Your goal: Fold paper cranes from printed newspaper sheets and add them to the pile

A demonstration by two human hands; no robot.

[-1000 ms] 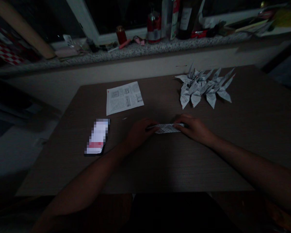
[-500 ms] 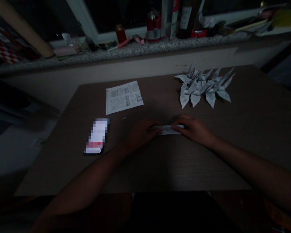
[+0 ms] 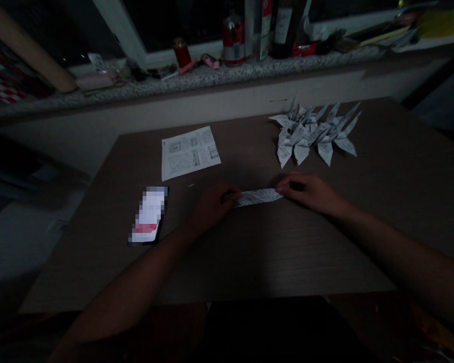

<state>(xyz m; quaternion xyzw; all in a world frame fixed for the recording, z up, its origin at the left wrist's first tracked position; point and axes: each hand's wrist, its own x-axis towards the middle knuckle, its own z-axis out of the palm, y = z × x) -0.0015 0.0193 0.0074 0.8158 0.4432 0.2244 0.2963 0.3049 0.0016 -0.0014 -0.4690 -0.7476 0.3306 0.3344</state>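
A narrow folded strip of printed paper (image 3: 258, 197) stretches between my two hands, low over the middle of the table. My left hand (image 3: 216, 204) pinches its left end between thumb and fingers. At the other end, my right hand (image 3: 306, 190) grips the paper's pointed tip the same way. Beyond my right hand stands a cluster of several folded paper cranes (image 3: 310, 138) made of printed sheets. A flat printed sheet (image 3: 189, 154) lies on the table past my left hand.
On the brown table (image 3: 219, 267), a phone (image 3: 149, 214) with a lit, blurred screen lies left of my left forearm. Behind the table, a speckled stone windowsill (image 3: 196, 78) carries a red can (image 3: 233, 43), a dark bottle (image 3: 283, 33), a small red jar (image 3: 181, 53) and other clutter.
My hands have moved apart toward the strip's two ends, baring more of it. The right end is slightly higher now. The camera view has shifted a little.
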